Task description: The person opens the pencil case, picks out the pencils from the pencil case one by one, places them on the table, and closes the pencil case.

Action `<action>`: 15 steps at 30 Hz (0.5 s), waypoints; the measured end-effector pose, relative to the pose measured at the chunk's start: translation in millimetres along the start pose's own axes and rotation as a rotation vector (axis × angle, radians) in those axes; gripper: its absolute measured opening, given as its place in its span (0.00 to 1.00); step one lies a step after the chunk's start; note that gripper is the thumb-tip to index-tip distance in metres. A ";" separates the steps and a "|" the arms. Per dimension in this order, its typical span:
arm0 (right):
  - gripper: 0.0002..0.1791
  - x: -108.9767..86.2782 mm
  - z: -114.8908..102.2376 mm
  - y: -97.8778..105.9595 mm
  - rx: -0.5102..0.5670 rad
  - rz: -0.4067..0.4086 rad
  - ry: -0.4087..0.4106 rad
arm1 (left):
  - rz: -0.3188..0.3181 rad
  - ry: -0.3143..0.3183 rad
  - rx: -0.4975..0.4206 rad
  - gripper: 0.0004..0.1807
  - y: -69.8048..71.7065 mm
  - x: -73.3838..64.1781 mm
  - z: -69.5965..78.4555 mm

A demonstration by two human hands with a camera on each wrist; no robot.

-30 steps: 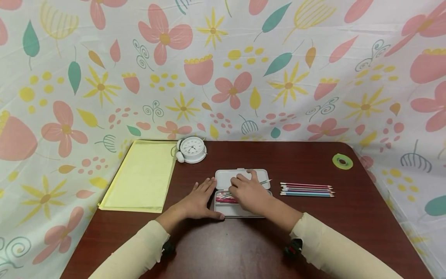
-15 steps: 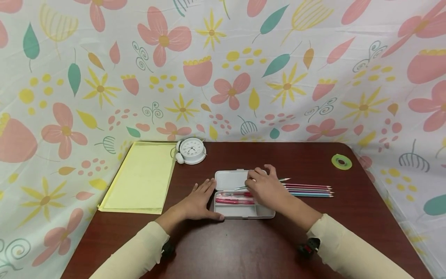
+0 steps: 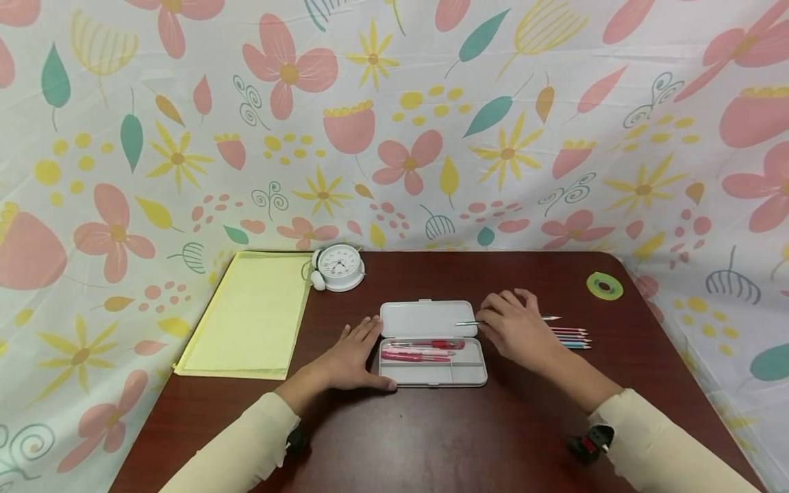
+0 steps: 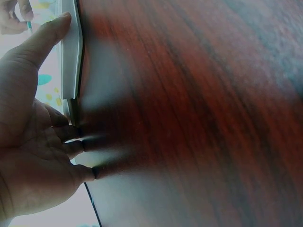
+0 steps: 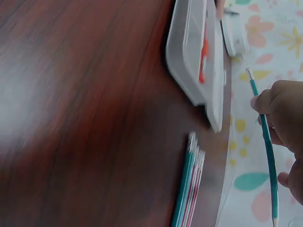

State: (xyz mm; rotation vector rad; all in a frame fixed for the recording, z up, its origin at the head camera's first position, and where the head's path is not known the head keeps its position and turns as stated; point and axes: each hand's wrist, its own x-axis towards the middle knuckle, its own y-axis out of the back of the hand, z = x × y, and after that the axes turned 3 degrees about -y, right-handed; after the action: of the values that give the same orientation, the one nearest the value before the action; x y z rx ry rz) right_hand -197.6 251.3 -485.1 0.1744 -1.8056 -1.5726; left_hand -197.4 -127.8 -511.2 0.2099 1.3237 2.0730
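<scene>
My right hand (image 3: 518, 332) pinches a green pencil (image 5: 270, 151) between thumb and fingers, held above the table to the right of the open pencil case (image 3: 425, 320). The pencil's eraser end points left across the case lid. Below the right hand lies a row of several coloured pencils (image 3: 572, 339), partly covered by it. Pink and red pens (image 3: 416, 356) lie in the case's back compartment; the front compartments show bare bottoms. My left hand (image 3: 348, 357) is spread at the case's left side, its thumb on the front corner, also seen in the left wrist view.
A white alarm clock (image 3: 339, 267) stands at the back, beside a yellow zip folder (image 3: 246, 311) on the left. A green roll of tape (image 3: 605, 286) lies at the back right. A flowered cloth (image 3: 407, 103) hangs behind the dark wooden table (image 3: 401, 438).
The right hand has lifted the green pencil out of the case and carried it right, over the row of pencils. The left hand has stayed in place.
</scene>
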 end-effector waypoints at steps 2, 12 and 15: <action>0.07 -6.8 6.9 1.3 0.027 0.016 -0.012 | 0.001 0.001 0.000 0.75 -0.2 -0.2 -0.1; 0.11 -45.5 34.6 -1.6 0.099 0.031 -0.090 | 0.004 0.000 0.001 0.75 -0.9 -0.4 -0.8; 0.11 -57.9 41.6 -3.7 0.104 0.021 -0.083 | 0.002 -0.003 0.003 0.74 -0.8 -0.3 -1.0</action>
State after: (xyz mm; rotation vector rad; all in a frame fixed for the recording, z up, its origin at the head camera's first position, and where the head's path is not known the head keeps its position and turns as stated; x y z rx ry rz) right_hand -181.2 315.1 -512.7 0.1400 -1.9482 -1.4920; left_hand -197.3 -128.5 -512.3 0.2158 1.3252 2.0717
